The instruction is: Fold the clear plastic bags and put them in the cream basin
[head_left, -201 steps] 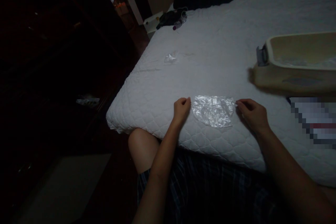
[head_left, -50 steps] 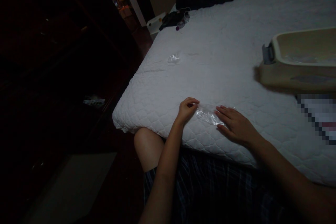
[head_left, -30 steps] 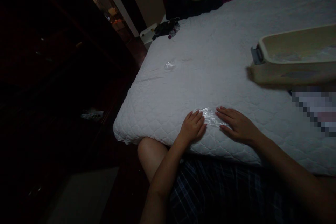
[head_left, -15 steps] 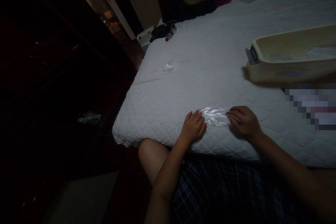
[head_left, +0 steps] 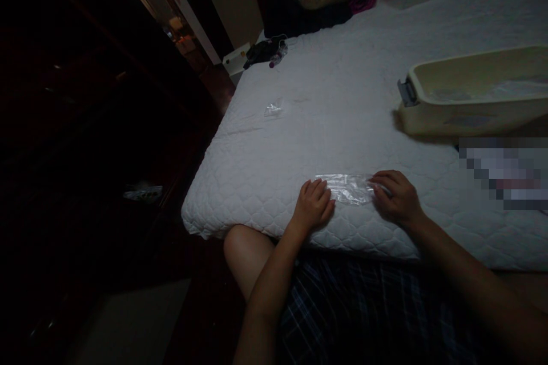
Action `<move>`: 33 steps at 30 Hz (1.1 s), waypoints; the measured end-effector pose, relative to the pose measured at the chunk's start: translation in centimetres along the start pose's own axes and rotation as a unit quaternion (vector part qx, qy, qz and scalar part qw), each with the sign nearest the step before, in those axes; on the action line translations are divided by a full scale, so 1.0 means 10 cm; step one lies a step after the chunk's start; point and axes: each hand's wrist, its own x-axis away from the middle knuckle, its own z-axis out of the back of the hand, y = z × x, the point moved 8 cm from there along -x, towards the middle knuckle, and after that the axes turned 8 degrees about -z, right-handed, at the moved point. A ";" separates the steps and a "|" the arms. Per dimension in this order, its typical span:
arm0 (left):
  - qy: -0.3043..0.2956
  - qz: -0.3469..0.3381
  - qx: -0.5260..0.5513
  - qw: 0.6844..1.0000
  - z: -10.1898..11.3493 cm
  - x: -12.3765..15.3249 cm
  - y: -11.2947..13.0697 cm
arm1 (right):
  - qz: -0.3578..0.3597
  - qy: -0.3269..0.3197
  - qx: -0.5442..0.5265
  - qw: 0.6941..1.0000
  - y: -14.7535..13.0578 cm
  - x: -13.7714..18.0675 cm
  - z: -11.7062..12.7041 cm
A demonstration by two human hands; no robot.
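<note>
Head view: I see my left hand (head_left: pixel 314 205) lying flat, fingers released, pressing the folded clear plastic bag (head_left: pixel 347 188) at its nine o'clock end. My right hand (head_left: pixel 396 197), fingers curled, pins its three o'clock end on the mattress (head_left: pixel 342 97).

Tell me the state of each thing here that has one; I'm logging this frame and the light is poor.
Clear plastic bag: folded into a narrow strip, flat on the mattress.
Left hand: flat, fingertips pressing the strip's left end.
Right hand: fingers curled, pinning its right end.
Small plastic piece: crumpled, lying apart.
Beige tub: upright, open; contents unclear.
</note>
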 end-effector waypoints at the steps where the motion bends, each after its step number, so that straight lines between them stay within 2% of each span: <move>1: 0.000 0.000 0.003 1.000 0.00 0.00 0.00 | -0.008 0.013 0.002 1.000 0.02 0.01 0.02; 5: 0.000 -0.002 0.009 1.000 -0.02 0.00 -0.01 | -0.031 0.016 0.007 0.999 0.07 0.00 0.04; 10: 0.017 0.002 -0.001 1.000 0.00 0.02 -0.03 | -0.016 -0.030 0.028 0.999 0.05 -0.02 -0.06; 17: 0.010 0.018 -0.017 1.000 -0.02 0.00 -0.05 | -0.004 -0.041 0.049 0.998 0.04 -0.04 -0.12; 20: 0.042 0.014 -0.025 0.999 0.04 0.00 -0.04 | -0.009 -0.038 0.034 0.999 0.05 -0.04 -0.11; 24: 0.102 0.014 -0.017 0.994 0.16 0.02 -0.05 | -0.032 0.011 -0.002 0.999 0.08 -0.01 -0.02; 28: 0.120 0.028 0.004 0.992 0.20 0.04 -0.08 | -0.057 0.069 -0.002 0.996 0.08 0.02 0.10; 31: 0.126 0.064 0.026 0.990 0.21 0.05 -0.18 | -0.109 0.072 -0.014 0.991 0.14 0.01 0.14; 33: 0.126 0.089 0.048 0.987 0.21 0.04 -0.28 | -0.156 0.041 -0.035 0.986 0.23 -0.03 0.11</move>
